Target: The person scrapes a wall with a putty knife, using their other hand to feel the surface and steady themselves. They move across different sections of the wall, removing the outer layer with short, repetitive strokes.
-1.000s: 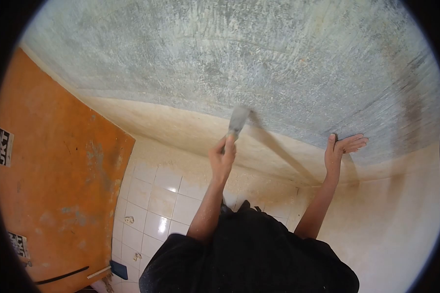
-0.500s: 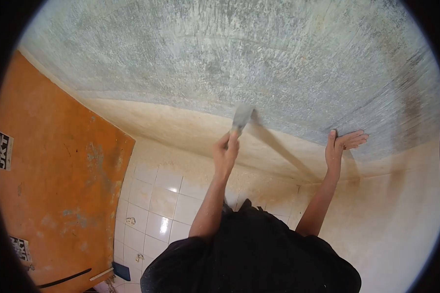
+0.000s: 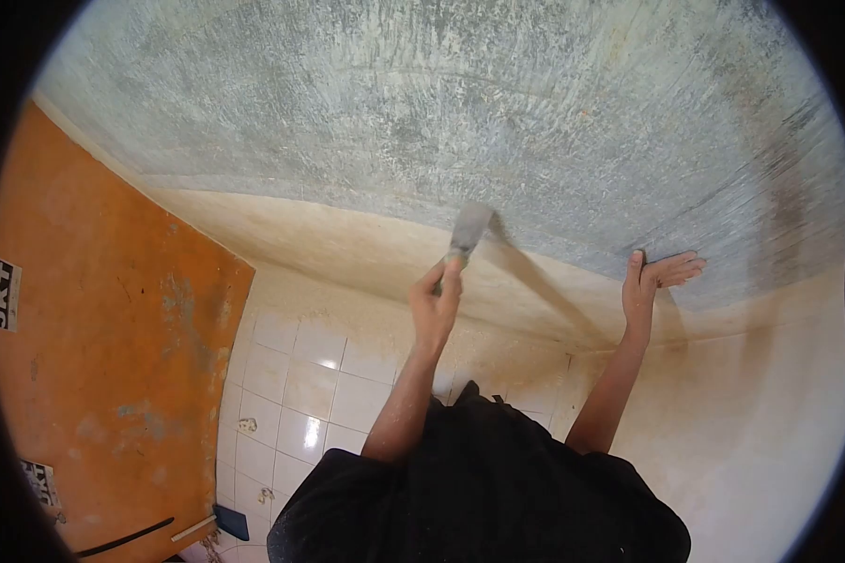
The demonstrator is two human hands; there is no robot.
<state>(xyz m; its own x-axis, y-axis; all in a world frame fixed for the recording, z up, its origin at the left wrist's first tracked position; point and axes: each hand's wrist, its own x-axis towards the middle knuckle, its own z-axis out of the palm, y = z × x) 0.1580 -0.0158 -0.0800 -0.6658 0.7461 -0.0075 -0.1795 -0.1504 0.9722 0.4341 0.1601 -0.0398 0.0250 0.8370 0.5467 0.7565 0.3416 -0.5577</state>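
Observation:
My left hand (image 3: 436, 305) is closed around the handle of a putty knife (image 3: 471, 225), a flat grey scraper. Its wide blade rests against the wall near the lower edge of the grey, scraped surface (image 3: 498, 122). A slightly blurred outline shows on the blade. To the right, my right hand (image 3: 655, 274) lies on the same wall, with its fingers stretched out and thumb apart, holding nothing. Below both hands runs a cream-coloured band of wall (image 3: 366, 239).
An orange wall (image 3: 113, 328) with worn patches and stickers stands at left. White tiles (image 3: 277, 375) cover the floor, with small debris (image 3: 247, 425) on them. A dark blue flat object (image 3: 231, 522) with a pale handle lies at lower left. A cream wall (image 3: 770, 403) rises at right.
The putty knife and my left hand have shifted slightly to the right along the wall. My right hand stays at the same place on the wall.

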